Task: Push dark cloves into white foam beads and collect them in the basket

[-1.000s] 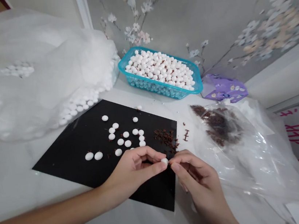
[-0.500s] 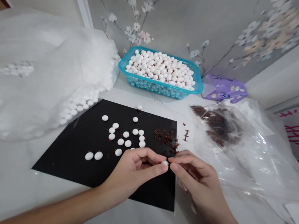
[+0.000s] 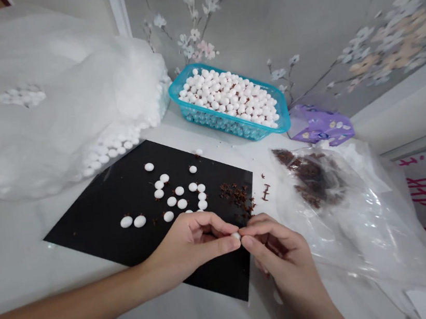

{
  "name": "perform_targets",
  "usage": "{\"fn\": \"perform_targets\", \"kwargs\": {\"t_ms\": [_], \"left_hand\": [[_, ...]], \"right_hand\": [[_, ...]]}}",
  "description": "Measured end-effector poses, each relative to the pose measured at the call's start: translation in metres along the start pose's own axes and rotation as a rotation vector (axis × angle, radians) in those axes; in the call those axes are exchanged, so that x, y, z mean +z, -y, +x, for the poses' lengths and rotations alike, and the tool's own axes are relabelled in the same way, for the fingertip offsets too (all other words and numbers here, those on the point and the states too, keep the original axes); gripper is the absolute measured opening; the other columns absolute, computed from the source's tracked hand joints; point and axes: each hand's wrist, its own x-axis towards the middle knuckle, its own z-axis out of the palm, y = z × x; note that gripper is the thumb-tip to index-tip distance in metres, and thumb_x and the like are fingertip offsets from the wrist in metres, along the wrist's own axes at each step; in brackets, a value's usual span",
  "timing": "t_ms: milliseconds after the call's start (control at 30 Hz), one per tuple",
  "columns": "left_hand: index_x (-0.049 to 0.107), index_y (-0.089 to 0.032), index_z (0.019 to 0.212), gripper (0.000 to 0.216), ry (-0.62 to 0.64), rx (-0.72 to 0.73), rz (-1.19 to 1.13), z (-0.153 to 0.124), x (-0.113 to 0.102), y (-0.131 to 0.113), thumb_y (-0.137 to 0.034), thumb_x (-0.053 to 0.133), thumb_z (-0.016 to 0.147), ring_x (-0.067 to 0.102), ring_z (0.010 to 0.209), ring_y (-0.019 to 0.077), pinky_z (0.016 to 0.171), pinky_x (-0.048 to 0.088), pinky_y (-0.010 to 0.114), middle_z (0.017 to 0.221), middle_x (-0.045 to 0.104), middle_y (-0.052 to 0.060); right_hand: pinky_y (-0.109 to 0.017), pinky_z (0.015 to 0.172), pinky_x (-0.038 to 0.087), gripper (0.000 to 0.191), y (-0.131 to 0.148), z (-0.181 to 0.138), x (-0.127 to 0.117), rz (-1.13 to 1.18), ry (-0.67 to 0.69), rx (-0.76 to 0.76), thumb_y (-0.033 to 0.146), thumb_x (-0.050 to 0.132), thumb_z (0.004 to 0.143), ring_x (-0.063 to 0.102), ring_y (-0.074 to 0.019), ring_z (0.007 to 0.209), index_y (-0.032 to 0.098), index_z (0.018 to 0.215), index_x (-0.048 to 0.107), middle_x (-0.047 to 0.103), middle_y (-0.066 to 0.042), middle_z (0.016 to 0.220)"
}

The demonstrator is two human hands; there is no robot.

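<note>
My left hand [image 3: 192,243] pinches a small white bead [image 3: 236,236] between thumb and forefinger, over the near edge of a black sheet [image 3: 99,221]. My right hand [image 3: 280,252] meets it fingertip to fingertip, fingers pinched against the bead; what they hold, if anything, is too small to see. Several loose white beads [image 3: 181,204] lie on the sheet beyond my left hand. A small pile of dark red-brown bits [image 3: 236,194] sits on the sheet's right part, just beyond my fingers.
A teal basket [image 3: 232,125] full of white beads stands at the back. A big white bag [image 3: 32,99] of beads fills the left. A clear plastic bag [image 3: 340,205] with dark bits lies at the right, a purple packet [image 3: 320,124] behind it.
Both hands have stayed pinched together at the bead, with the fingertips closing slightly tighter. The view has tipped a little; nothing on the sheet has moved.
</note>
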Motion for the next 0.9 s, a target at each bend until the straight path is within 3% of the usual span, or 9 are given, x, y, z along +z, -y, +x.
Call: {"fn": "perform_targets", "kwargs": {"t_ms": [267,367,533,900], "left_hand": [[0.068,-0.016,0.076,0.013,0.002,0.006,-0.013,0.0,0.0,-0.001,-0.025,0.073,0.067,0.06,0.071,0.009,0.07,0.047,0.021,0.072,0.066,-0.002],[0.067,-0.016,0.075,0.014,-0.007,0.024,0.028,-0.001,0.001,-0.002,-0.027,0.072,0.069,0.057,0.065,0.008,0.066,0.046,0.02,0.067,0.064,-0.003],[0.066,-0.015,0.07,0.016,-0.003,0.022,0.087,-0.001,0.0,-0.003,-0.031,0.069,0.072,0.054,0.062,0.0072,0.062,0.044,0.018,0.063,0.062,-0.002],[0.067,-0.015,0.07,0.02,-0.017,-0.013,0.101,0.0,0.0,-0.001,-0.034,0.07,0.07,0.056,0.062,0.01,0.062,0.046,0.021,0.067,0.066,0.001]], "right_hand": [[-0.017,0.037,0.032,0.01,0.005,-0.002,0.006,-0.086,-0.078,0.006,0.027,0.064,0.077,0.041,-0.0042,0.044,0.018,0.074,0.059,0.054,0.001,0.07],[-0.017,0.038,0.033,0.002,0.007,-0.007,0.011,-0.158,-0.169,-0.116,0.022,0.06,0.079,0.043,-0.0051,0.047,0.021,0.08,0.059,0.053,0.002,0.07],[-0.019,0.045,0.041,0.02,0.006,-0.013,0.014,-0.325,-0.156,-0.351,0.012,0.063,0.076,0.048,-0.0055,0.05,0.023,0.092,0.059,0.053,0.001,0.077],[-0.019,0.043,0.042,0.019,0.006,-0.012,0.016,-0.486,-0.15,-0.484,0.006,0.06,0.077,0.048,-0.006,0.048,0.021,0.087,0.059,0.053,0.002,0.07]]}}
